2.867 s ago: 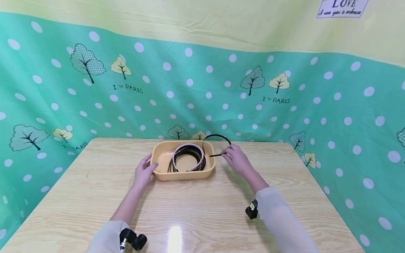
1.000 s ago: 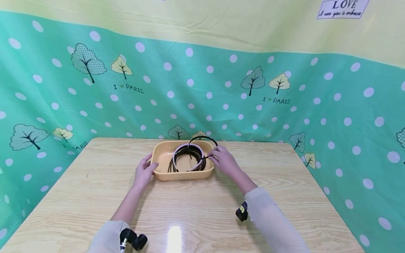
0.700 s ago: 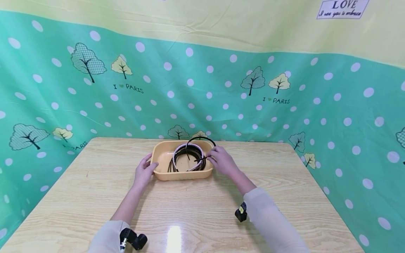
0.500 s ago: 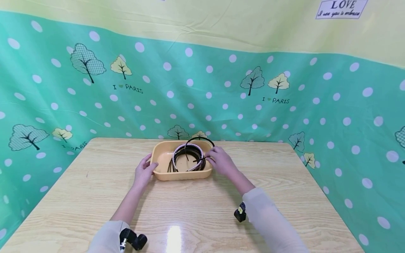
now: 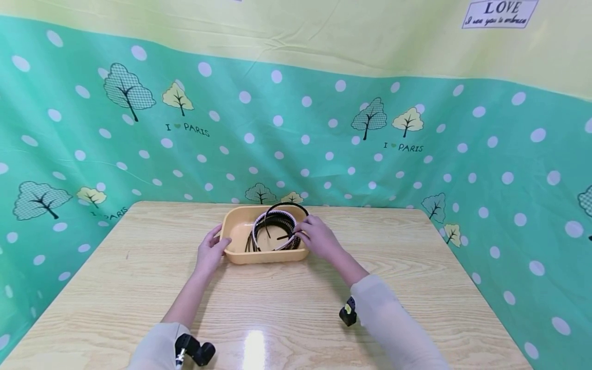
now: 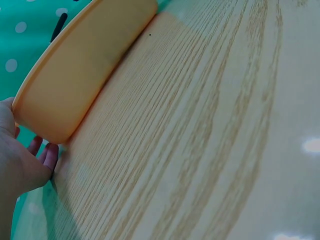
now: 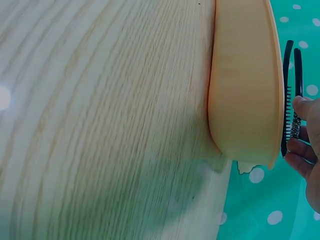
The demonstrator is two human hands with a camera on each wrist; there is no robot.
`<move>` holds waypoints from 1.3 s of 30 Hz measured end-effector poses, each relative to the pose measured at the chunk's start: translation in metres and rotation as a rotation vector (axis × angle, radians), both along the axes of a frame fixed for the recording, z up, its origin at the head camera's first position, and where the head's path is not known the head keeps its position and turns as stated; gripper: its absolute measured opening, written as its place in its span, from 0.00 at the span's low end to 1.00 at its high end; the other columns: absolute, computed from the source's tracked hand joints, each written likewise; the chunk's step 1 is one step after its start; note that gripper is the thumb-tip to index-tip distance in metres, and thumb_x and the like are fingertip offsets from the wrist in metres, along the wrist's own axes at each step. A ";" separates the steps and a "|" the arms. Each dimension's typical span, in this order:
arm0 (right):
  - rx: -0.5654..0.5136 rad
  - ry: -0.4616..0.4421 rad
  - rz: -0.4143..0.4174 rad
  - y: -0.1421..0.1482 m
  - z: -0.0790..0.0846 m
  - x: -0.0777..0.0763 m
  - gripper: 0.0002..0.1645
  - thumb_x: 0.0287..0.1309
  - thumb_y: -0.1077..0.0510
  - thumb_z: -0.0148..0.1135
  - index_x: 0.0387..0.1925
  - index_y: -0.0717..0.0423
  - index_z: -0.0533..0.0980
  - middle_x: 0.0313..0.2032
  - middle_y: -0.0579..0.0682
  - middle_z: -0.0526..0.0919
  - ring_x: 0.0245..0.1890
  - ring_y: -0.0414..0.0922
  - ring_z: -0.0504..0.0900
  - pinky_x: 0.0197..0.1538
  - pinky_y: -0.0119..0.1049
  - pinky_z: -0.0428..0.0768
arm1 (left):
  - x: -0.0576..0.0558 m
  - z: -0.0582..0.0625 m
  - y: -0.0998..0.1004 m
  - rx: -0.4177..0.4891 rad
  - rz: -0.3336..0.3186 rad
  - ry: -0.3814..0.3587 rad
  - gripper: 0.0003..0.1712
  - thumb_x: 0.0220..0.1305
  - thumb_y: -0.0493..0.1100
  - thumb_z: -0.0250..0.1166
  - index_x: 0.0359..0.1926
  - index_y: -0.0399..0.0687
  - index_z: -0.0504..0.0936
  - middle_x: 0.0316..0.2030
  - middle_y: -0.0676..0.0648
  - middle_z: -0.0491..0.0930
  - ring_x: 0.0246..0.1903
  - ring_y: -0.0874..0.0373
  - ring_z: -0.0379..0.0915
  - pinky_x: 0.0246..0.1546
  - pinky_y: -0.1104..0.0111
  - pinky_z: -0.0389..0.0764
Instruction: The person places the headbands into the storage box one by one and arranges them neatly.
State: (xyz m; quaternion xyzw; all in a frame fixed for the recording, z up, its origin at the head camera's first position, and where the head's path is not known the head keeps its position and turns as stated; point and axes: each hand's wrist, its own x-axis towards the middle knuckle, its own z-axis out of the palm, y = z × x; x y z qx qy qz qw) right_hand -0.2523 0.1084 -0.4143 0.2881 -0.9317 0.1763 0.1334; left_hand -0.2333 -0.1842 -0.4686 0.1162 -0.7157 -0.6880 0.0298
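Note:
My left hand [image 5: 211, 251] grips the left end of a pale orange plastic basin [image 5: 265, 258], its thumb over the rim and its fingers outside. Inside the basin lies a stack of black toothed headbands [image 5: 277, 222] with a whitish-pink headband [image 5: 254, 232] on top. Above the stack my right hand [image 5: 318, 235] pinches a black headband [image 5: 285, 204] near its side, the open ends pointing left and down. In the right wrist view, the held headband [image 7: 298, 72] shows sparkly beading by the fingers, beside a toothed black band [image 7: 287, 107].
The basin stands at the back of a light wood-grain table [image 5: 268, 303]. Behind it hangs a green and yellow curtain [image 5: 296, 123] with dots and trees. A small black camera [image 5: 349, 312] sits on the right sleeve [image 5: 393, 318].
My right hand has carried the black headband leftward from beyond the basin's right end to over the stack, lowering it slightly. The left hand and the basin have stayed put.

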 end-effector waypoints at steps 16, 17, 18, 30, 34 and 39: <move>0.018 0.037 0.029 -0.014 -0.008 0.001 0.07 0.59 0.57 0.61 0.38 0.50 0.81 0.42 0.50 0.77 0.43 0.46 0.76 0.47 0.39 0.78 | -0.001 0.000 0.000 0.009 0.003 -0.003 0.34 0.64 0.41 0.56 0.70 0.54 0.58 0.61 0.36 0.67 0.34 0.72 0.69 0.32 0.80 0.73; 0.022 0.038 0.028 -0.015 -0.008 0.002 0.07 0.59 0.56 0.61 0.38 0.49 0.81 0.41 0.49 0.77 0.43 0.46 0.76 0.47 0.38 0.78 | -0.001 0.000 0.000 0.008 0.003 -0.002 0.34 0.64 0.41 0.56 0.70 0.54 0.58 0.61 0.36 0.67 0.34 0.72 0.69 0.33 0.80 0.73; 0.027 0.038 0.028 -0.015 -0.009 0.002 0.07 0.59 0.56 0.60 0.38 0.49 0.81 0.41 0.49 0.77 0.43 0.45 0.76 0.46 0.38 0.78 | -0.001 0.000 0.000 0.007 0.002 -0.002 0.34 0.64 0.41 0.56 0.70 0.54 0.58 0.61 0.36 0.67 0.34 0.72 0.69 0.33 0.80 0.73; 0.044 0.053 0.054 -0.020 -0.016 0.004 0.07 0.60 0.54 0.60 0.36 0.49 0.82 0.37 0.46 0.76 0.39 0.43 0.74 0.43 0.35 0.77 | -0.002 -0.001 0.000 0.005 0.001 -0.004 0.33 0.64 0.40 0.55 0.70 0.52 0.59 0.61 0.36 0.67 0.35 0.73 0.69 0.34 0.80 0.74; 0.022 0.046 0.060 -0.022 -0.015 0.006 0.07 0.59 0.55 0.60 0.36 0.49 0.82 0.37 0.47 0.76 0.40 0.45 0.73 0.43 0.37 0.76 | -0.002 -0.001 0.000 0.003 0.000 -0.002 0.33 0.64 0.40 0.55 0.70 0.52 0.59 0.60 0.36 0.67 0.35 0.73 0.70 0.34 0.80 0.74; 0.032 0.051 0.051 -0.023 -0.017 0.005 0.06 0.59 0.54 0.60 0.36 0.48 0.82 0.37 0.46 0.76 0.40 0.44 0.73 0.43 0.36 0.76 | -0.001 -0.001 0.000 -0.001 0.001 0.000 0.33 0.65 0.41 0.55 0.70 0.52 0.59 0.60 0.36 0.67 0.35 0.73 0.69 0.34 0.80 0.74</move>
